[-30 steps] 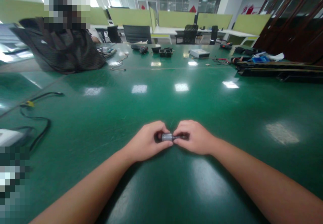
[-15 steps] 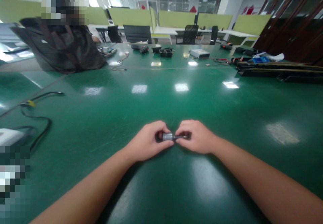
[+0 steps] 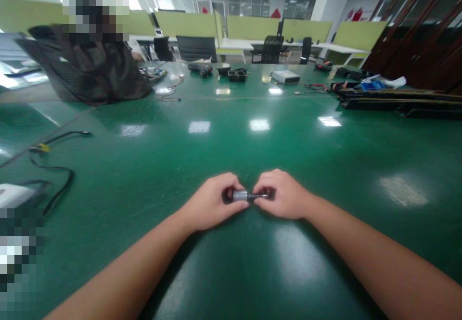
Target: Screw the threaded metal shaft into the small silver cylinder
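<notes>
A small grey and black cylindrical piece (image 3: pixel 240 195) lies sideways between my hands, low over the green table (image 3: pixel 231 151). My left hand (image 3: pixel 216 202) is closed round its thick grey end, with thumb and fingers on either side. From its right end a thin dark shaft (image 3: pixel 259 196) points to the right. Thumb and fingers of my right hand (image 3: pixel 281 195) pinch this shaft. The shaft's far tip is partly hidden inside the right hand, and the left end of the cylinder is in shadow within the left hand.
A dark bag (image 3: pixel 97 70) stands at the back left, a person partly behind it. Black cables (image 3: pixel 65 168) lie at left. Along the back are a white box (image 3: pixel 285 76) and black parts (image 3: pixel 237 74); long black strips (image 3: pixel 397 101) lie at back right.
My right hand has shifted very slightly to the right, and its fingertips show a little more of the shaft. The left hand has kept its place.
</notes>
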The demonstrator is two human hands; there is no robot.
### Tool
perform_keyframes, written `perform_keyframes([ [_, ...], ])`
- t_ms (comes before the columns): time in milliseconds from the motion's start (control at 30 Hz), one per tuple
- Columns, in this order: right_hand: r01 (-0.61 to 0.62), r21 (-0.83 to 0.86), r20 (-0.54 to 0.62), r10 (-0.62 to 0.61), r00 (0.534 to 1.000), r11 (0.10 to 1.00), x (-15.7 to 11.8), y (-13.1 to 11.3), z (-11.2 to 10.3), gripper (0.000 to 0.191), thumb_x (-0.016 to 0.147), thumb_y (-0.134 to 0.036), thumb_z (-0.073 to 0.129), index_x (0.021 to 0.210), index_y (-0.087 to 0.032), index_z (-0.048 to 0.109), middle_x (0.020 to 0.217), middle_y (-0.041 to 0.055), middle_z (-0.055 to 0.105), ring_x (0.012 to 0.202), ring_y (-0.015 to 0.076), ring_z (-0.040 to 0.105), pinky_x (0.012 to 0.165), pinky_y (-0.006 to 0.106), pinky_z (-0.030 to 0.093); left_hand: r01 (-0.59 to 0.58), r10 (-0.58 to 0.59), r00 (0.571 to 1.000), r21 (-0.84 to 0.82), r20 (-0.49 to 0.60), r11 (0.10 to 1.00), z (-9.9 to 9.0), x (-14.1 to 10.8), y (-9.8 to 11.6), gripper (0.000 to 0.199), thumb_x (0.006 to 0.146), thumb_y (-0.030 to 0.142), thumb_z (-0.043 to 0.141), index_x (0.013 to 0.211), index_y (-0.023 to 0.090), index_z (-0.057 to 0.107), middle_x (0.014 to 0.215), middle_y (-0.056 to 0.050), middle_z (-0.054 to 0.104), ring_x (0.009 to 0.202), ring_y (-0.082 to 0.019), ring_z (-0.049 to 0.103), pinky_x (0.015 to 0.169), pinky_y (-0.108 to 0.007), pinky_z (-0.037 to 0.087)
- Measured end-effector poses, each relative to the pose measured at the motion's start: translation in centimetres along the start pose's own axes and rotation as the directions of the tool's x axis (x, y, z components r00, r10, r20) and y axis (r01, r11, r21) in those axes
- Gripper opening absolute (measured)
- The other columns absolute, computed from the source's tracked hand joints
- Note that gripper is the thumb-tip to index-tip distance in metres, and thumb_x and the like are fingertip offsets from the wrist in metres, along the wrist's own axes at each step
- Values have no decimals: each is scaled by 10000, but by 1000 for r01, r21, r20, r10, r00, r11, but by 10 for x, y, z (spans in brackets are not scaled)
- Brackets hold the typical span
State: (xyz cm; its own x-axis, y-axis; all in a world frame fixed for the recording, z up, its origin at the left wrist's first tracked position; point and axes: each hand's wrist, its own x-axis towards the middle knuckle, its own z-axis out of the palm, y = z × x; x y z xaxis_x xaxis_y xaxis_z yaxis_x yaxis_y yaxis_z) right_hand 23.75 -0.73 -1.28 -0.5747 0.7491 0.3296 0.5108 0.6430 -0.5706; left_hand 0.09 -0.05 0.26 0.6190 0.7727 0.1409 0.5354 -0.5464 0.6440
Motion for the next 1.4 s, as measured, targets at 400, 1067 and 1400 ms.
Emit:
perform_keyframes([
  [400,-17,21,58,16,998,1000,-4,9,-15,50,720,-146,721,761,-170,706,692,-5,653,634,125,578,653,251,429,14,-14,1000,-25,3,1000,0,0,-1,197,831,341,734,889,184,629,840,-10,636,743,-161,595,676,-263,455],
  [1067,-99,89,108,90,990,991,-3,17,-22,39,713,-139,726,742,-163,714,671,-10,653,605,116,572,608,235,433,5,-5,1000,-15,-2,1000,0,0,-3,216,832,368,729,902,186,636,833,-12,640,731,-163,593,667,-268,453],
  [1400,-116,141,33,112,993,983,3,-4,4,154,755,-153,767,905,-184,757,766,-2,719,646,117,613,658,237,452,2,-3,1000,12,23,1000,0,-1,0,244,788,331,765,953,190,652,833,-2,632,744,-166,596,666,-267,450],
])
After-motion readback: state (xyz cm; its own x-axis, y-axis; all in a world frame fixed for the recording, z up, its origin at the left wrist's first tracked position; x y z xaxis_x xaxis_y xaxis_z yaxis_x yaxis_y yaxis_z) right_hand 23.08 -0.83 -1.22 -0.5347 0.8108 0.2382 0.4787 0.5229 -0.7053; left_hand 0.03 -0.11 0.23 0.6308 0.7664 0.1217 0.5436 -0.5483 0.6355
